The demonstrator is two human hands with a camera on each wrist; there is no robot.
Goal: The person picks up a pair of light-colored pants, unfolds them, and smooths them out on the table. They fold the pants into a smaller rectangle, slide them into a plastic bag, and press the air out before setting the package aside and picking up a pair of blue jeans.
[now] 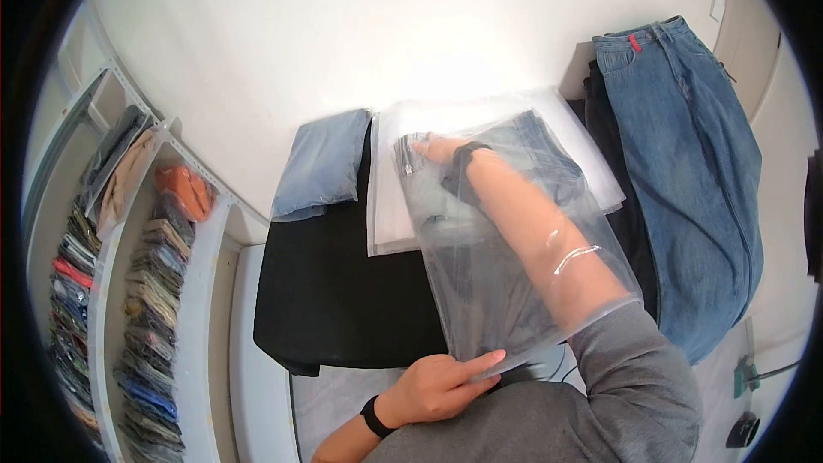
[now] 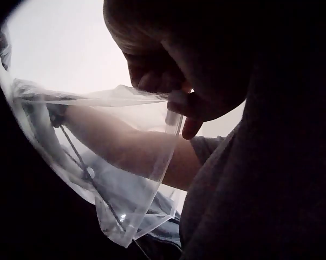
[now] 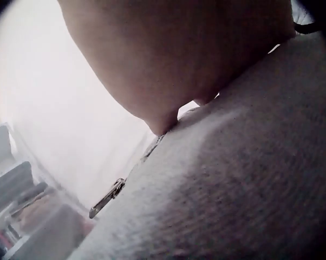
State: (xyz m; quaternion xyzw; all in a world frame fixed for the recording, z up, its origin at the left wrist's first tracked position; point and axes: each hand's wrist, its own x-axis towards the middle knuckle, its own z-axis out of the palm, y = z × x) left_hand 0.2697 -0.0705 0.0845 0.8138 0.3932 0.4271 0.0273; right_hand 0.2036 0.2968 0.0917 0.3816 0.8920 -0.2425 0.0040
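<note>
A clear plastic bag (image 1: 536, 300) is drawn over my right forearm, its mouth close to my body. Inside it, my right hand (image 1: 444, 151) grips the upper left edge of a pair of folded, light grey-blue jeans (image 1: 514, 141). The right wrist view shows the fingertips at the edge of the grey fabric (image 3: 206, 189), with a small metal piece (image 3: 108, 199) beside them. At the bag's mouth my left hand (image 1: 441, 387) pinches the rim between thumb and fingers. In the left wrist view this hand (image 2: 179, 70) is dark, with the sheer plastic (image 2: 136, 189) stretching from it.
Under the bag lie white plastic bags (image 1: 394, 223) on a black-covered table (image 1: 343, 300). A bagged pair of jeans (image 1: 321, 159) sits at the back left. Blue jeans (image 1: 686, 163) drape along the right side. Shelves (image 1: 201, 291) with bagged, folded clothes stand at left.
</note>
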